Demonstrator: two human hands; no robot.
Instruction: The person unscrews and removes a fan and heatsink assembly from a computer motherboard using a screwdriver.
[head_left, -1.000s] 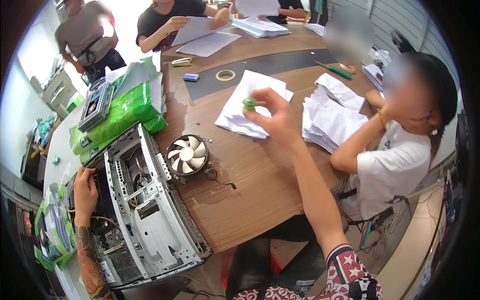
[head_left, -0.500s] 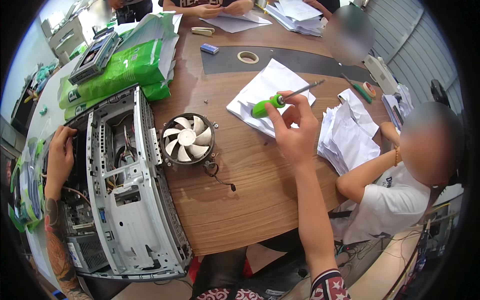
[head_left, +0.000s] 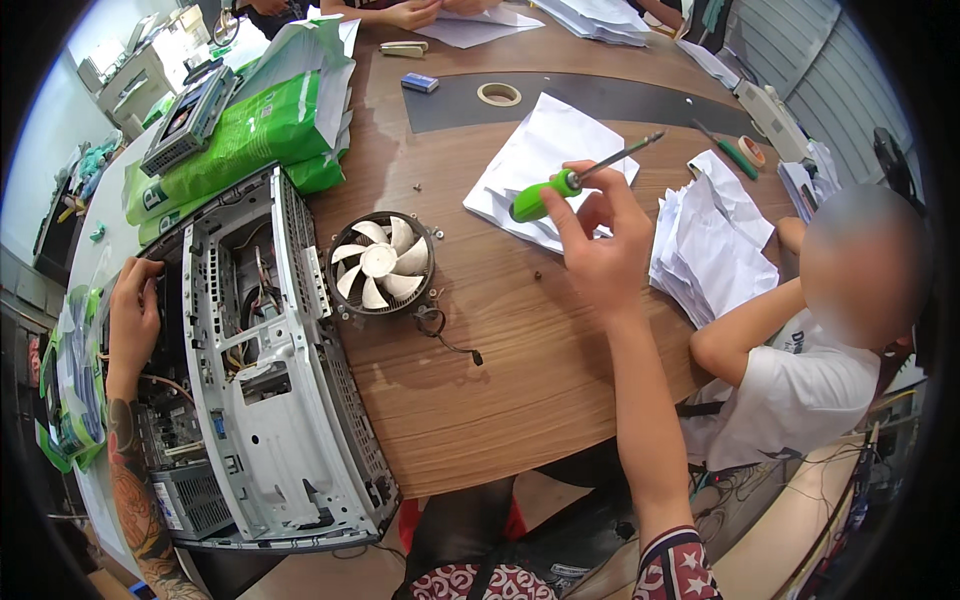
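Note:
In my right hand (head_left: 612,240), a screwdriver (head_left: 545,197) with a bright green handle is pinched between the fingers, its metal shaft pointing up and right above white papers. My left hand (head_left: 137,315) grips the left side of an open computer case (head_left: 275,440), fingers bent over its edge. The case lies on its side, with wires and a power supply (head_left: 195,502) showing inside. Just right of it sits a CPU cooler fan (head_left: 379,261) with white blades and a black cable (head_left: 445,340). A small dark piece, perhaps a screw (head_left: 538,275), lies below the papers.
Green packages (head_left: 245,125) with a drive (head_left: 188,115) on top stand behind the case. A tape roll (head_left: 499,94), a small blue box (head_left: 419,82), a stapler (head_left: 404,49) and folded papers (head_left: 705,250) lie about. A person in a white shirt (head_left: 800,400) sits at right; others work at the far side.
The whole view has shifted slightly. My right hand still holds the screwdriver and has moved a little right. A small dark piece now shows on the table below the papers.

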